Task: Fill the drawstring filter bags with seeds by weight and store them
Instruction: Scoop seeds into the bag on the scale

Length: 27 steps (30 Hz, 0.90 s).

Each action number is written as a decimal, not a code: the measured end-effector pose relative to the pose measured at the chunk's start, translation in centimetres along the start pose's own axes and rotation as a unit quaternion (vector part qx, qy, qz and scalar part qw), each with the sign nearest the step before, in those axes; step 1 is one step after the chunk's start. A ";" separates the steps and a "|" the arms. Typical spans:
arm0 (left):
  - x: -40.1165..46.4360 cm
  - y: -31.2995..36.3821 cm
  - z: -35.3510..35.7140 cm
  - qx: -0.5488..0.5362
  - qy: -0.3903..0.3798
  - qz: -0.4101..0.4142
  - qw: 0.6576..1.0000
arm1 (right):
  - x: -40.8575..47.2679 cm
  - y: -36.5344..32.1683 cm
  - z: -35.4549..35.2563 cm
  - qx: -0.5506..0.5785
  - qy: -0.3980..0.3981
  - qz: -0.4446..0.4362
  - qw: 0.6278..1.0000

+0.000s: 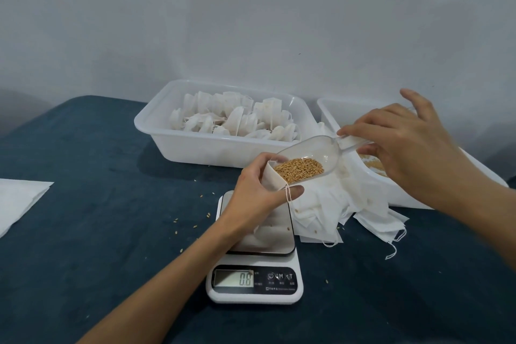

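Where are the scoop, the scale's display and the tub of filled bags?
scoop (pixel 312 155): head view, clear bowl above the seeds.
scale's display (pixel 234 278): head view, screen centre.
tub of filled bags (pixel 195 146): head view, front wall.

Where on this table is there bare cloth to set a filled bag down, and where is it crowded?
Bare blue cloth lies left of the scale, between the white sheet and the tub of bags, with a few stray seeds. More lies right of the scale toward the near edge. Crowded: the pile of empty bags between scale and seed tub.

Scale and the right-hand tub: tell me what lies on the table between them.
In the head view, a loose heap of empty filter bags lies between the scale and the right-hand tub, a few stray seeds on it.
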<state>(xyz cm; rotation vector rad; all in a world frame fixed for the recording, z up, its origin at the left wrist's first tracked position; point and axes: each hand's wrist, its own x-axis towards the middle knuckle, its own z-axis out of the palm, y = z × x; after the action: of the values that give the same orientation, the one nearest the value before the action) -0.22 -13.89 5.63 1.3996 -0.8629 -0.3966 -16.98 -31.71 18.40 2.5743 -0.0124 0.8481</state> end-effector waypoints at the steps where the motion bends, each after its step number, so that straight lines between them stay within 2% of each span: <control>1: 0.0 0.0 0.0 -0.001 0.000 -0.001 1.000 | 0.0 0.0 0.0 0.000 0.000 0.000 1.000; 27: -0.2 0.1 0.0 -0.003 0.002 -0.020 1.000 | 0.0 -0.2 0.3 -0.001 0.002 -0.002 1.000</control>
<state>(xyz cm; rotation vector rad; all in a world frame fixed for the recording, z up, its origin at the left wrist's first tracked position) -0.37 -13.77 5.72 1.4139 -0.8311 -0.4268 -16.77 -31.65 18.14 2.5699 -0.0068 0.8510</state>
